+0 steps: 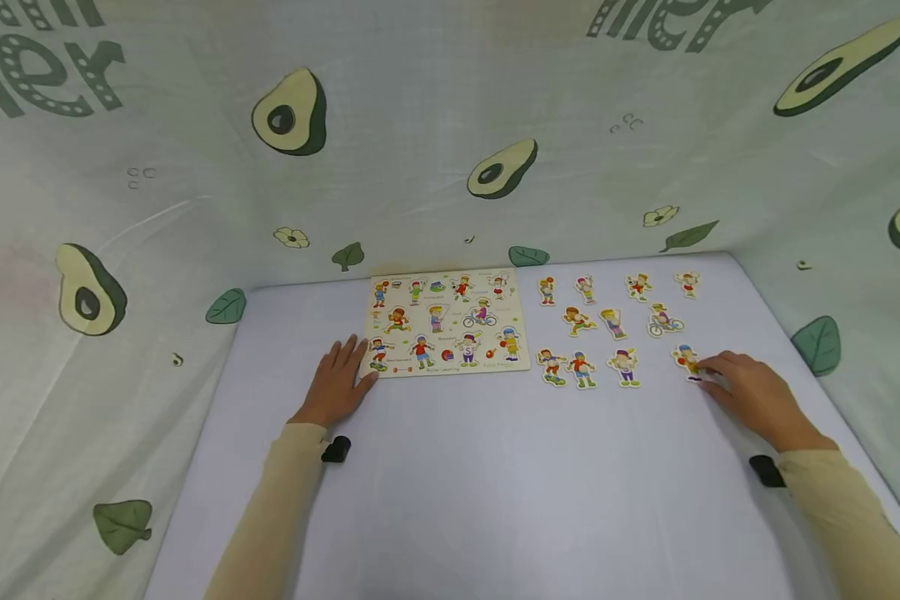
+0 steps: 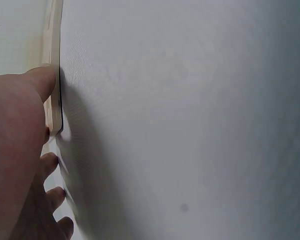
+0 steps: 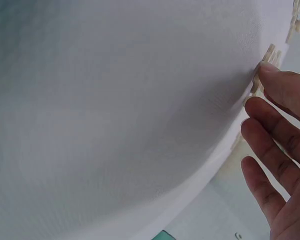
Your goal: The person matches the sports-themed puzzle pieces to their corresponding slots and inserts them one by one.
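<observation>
A flat wooden puzzle board (image 1: 412, 371) with printed sports figures lies toward the back of the table. My left hand (image 1: 335, 385) rests at its near left corner, fingers spread and straight. In the left wrist view the thumb (image 2: 42, 82) touches the board's edge (image 2: 55, 45). At the right, my right hand (image 1: 753, 396) pinches the right side of a puzzle piece (image 1: 685, 360), a child in a blue cap with an orange ball. The right wrist view has the thumb (image 3: 285, 85) against the piece's thin wooden edge (image 3: 256, 80), the other fingers behind it.
Several more figure pieces are laid out in rows right of the board, among them a cyclist (image 1: 663, 321), a runner (image 1: 577, 321) and a batter (image 1: 625, 367). Behind the white table (image 1: 510, 483) hangs an avocado-print cloth (image 1: 397, 183), which also runs along both sides.
</observation>
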Tool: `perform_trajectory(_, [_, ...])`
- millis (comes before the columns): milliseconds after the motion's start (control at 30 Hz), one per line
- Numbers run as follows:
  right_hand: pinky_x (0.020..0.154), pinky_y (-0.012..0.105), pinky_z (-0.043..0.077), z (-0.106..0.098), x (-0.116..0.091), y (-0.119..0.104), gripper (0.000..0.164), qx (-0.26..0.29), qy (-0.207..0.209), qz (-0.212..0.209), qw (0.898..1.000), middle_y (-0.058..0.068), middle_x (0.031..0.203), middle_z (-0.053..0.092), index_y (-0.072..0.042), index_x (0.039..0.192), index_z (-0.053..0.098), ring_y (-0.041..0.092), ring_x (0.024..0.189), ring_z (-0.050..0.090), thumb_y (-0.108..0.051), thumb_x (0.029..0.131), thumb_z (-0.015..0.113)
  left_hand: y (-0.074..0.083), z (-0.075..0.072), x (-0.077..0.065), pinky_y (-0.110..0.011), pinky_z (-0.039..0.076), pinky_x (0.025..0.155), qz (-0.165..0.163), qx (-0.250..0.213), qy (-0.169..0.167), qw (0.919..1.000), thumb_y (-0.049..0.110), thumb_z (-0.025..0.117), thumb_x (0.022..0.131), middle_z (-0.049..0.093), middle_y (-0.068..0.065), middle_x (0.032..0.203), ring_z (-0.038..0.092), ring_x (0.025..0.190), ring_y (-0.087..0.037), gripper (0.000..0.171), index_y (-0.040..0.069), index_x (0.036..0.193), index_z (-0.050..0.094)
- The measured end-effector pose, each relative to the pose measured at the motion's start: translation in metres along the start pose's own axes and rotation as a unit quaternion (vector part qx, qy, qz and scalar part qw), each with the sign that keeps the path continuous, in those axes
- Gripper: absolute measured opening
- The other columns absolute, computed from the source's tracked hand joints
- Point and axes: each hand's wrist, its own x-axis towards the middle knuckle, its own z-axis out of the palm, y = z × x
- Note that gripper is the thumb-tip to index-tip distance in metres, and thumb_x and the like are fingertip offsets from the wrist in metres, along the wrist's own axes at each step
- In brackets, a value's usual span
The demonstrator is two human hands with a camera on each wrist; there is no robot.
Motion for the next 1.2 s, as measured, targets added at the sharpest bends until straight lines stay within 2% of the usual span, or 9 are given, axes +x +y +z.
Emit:
perform_trajectory(200, [0.084, 0.065, 0.052, -0.003, 0.009, -0.005, 0.041, 0.012, -0.003, 0.027, 1.000, 0.030, 0.109, 0.069, 0.012, 0.121, 0.067, 0.049, 0.098, 0.066, 0.000, 0.086, 0.083, 0.000, -0.003, -0.002, -0.064, 0.010, 0.128, 0.000, -0.001, 0.005, 1.0000, 0.035, 0.055, 0.110, 0.016, -0.025, 0.174, 0.009, 0.160, -0.050, 0.073, -0.001, 0.166, 0.025])
perform_trajectory(333, [0.084, 0.066, 0.053, -0.002, 0.017, -0.006, 0.041, 0.005, 0.009, 0.014, 1.000, 0.030, 0.110, 0.069, 0.012, 0.121, 0.068, 0.050, 0.099, 0.067, -0.001, 0.086, 0.083, 0.000, -0.003, -0.002, -0.064, 0.009, 0.128, -0.002, -0.004, 0.003, 1.0000, 0.036, 0.055, 0.110, 0.016, -0.025, 0.174, 0.009, 0.160, -0.050, 0.073, -0.001, 0.166, 0.026])
perform_trajectory(533, [0.081, 0.063, 0.055, -0.002, 0.024, -0.006, 0.031, -0.003, 0.012, -0.016, 1.000, 0.024, 0.103, 0.072, 0.011, 0.111, 0.073, 0.048, 0.093, 0.068, -0.001, 0.086, 0.084, 0.002, -0.003, -0.001, -0.063, 0.008, 0.129, -0.009, -0.005, -0.004, 0.9999, 0.036, 0.054, 0.110, 0.014, -0.024, 0.175, 0.007, 0.161, -0.050, 0.073, 0.000, 0.167, 0.024])
perform_trajectory(767, [0.079, 0.062, 0.054, -0.004, 0.032, -0.006, 0.019, 0.011, 0.000, -0.002, 1.000, 0.020, 0.095, 0.072, 0.009, 0.105, 0.074, 0.045, 0.090, 0.068, -0.001, 0.089, 0.080, 0.003, -0.003, -0.001, -0.063, 0.009, 0.129, -0.010, 0.005, -0.004, 0.9999, 0.036, 0.054, 0.111, 0.015, -0.024, 0.175, 0.009, 0.160, -0.050, 0.073, 0.000, 0.167, 0.025])
perform_trajectory(1200, [0.079, 0.062, 0.054, -0.003, 0.038, -0.012, 0.023, -0.011, 0.017, -0.020, 1.000, 0.023, 0.096, 0.071, 0.011, 0.105, 0.071, 0.045, 0.089, 0.068, 0.000, 0.088, 0.082, 0.002, -0.001, 0.000, -0.064, 0.008, 0.129, -0.014, -0.004, -0.015, 0.9998, 0.037, 0.054, 0.111, 0.012, -0.024, 0.175, 0.006, 0.161, -0.050, 0.074, 0.001, 0.167, 0.023])
